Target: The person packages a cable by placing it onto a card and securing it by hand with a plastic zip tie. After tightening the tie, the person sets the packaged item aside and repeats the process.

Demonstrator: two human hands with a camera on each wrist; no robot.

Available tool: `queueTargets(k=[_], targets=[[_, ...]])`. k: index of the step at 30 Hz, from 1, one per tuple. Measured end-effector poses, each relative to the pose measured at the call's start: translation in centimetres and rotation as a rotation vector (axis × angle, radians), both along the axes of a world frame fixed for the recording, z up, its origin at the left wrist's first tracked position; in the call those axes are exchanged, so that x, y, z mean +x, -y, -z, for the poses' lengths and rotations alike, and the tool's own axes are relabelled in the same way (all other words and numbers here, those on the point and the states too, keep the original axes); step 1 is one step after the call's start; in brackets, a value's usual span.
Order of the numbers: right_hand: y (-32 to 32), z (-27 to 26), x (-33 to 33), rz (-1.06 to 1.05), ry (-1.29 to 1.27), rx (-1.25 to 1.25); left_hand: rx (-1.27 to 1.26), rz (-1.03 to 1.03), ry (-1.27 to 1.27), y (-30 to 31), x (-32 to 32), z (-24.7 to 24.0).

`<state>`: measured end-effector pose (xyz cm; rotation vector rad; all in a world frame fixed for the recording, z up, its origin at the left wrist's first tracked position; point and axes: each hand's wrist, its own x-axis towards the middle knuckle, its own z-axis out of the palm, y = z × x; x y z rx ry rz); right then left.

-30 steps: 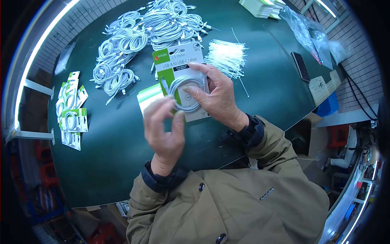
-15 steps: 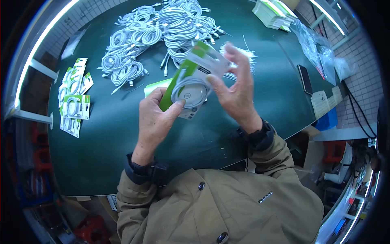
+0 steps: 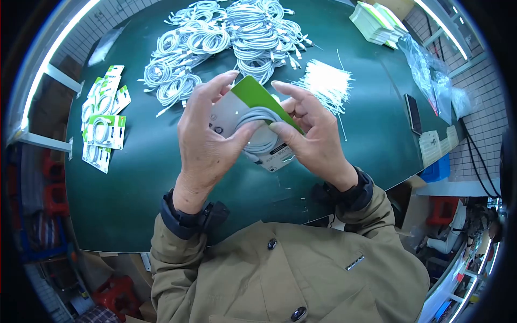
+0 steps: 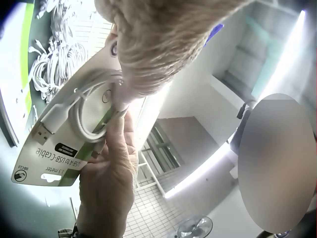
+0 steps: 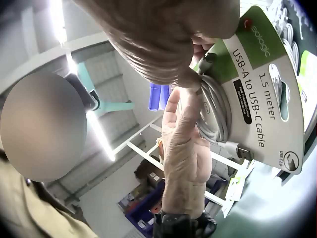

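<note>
**A:** The fingers (image 3: 218, 86) of the left hand (image 3: 202, 140) are curling over the upper left edge of the cable card (image 3: 253, 91), and its thumb is pressing on the coiled cable (image 3: 264, 129). What is the right hand (image 3: 318, 145) doing?

**B:** It is gripping too. Its fingers are curling over the green edge, and its thumb is pinching the coil from the lower right. The 2 hands are holding the card in the air at the middle of the frame, above the green table (image 3: 151, 183) and not touching it.

**A:** How should this be handled?

**B:** I am judging that both thumbs should be pinning the loops flat and centred. The pressure should be light, so the thin card is not bending and the coil is not springing off.

**A:** Which way is it pointing?

**B:** Its long axis is running from upper left to lower right in the head view. The plain back is facing up, and the printed face is looking down toward the wrist cameras. I cannot tell from above which end is carrying the logo.
</note>
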<state>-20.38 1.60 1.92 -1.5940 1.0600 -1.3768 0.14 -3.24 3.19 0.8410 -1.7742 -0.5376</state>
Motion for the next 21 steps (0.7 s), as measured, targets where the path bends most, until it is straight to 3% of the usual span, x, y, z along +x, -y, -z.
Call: queueTargets(k=[3, 7, 15, 21], targets=[[0.4, 1.2, -0.1, -0.042, 0.130, 0.040, -0.131, -0.013, -0.002, 0.2, -0.1, 0.9], [0.5, 2.1, 0.2, -0.059, 0.206, 0.033, -0.115, 0.005, 0.054, 0.1, 0.4, 2.0], [0.5, 3.3, 0.1, -0.026, 0.185, -0.035, 0.055, -0.028, -0.009, 0.0, -0.5, 2.4], [0.5, 3.6, 0.1, -0.023, 0.189, -0.087, -0.021, -0.050, 0.032, 0.5, 0.2, 3.3]])
